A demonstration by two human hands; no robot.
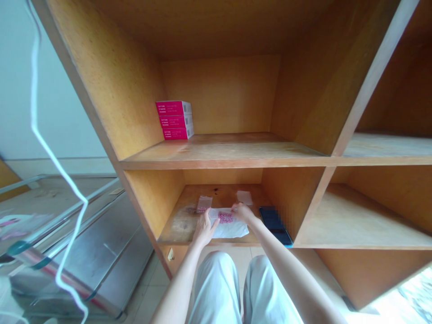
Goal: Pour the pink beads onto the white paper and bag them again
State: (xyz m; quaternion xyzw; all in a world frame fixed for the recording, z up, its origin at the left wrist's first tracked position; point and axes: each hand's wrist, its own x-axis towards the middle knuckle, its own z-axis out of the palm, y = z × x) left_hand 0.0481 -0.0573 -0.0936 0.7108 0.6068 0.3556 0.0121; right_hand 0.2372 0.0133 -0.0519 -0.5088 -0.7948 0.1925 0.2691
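A white sheet or cloth [231,231] lies on the lower shelf, with a cluster of small pink pieces [225,218] on it. My left hand [204,228] rests at the sheet's left edge, thumb apart from the fingers. At the upper right of the sheet, my right hand [243,212] has its fingers pressed together beside the pink pieces; what they hold, if anything, is too small to make out. Behind my left hand lies a clear bag [204,203] with pink pieces in it. Another clear bag [245,197] lies behind my right hand.
A dark flat device or case [275,225] lies to the right on the lower shelf [178,222]. Three pink boxes [174,120] are stacked on the upper shelf [236,146]. A white cable [64,164] hangs at the left, before a metal frame [111,247].
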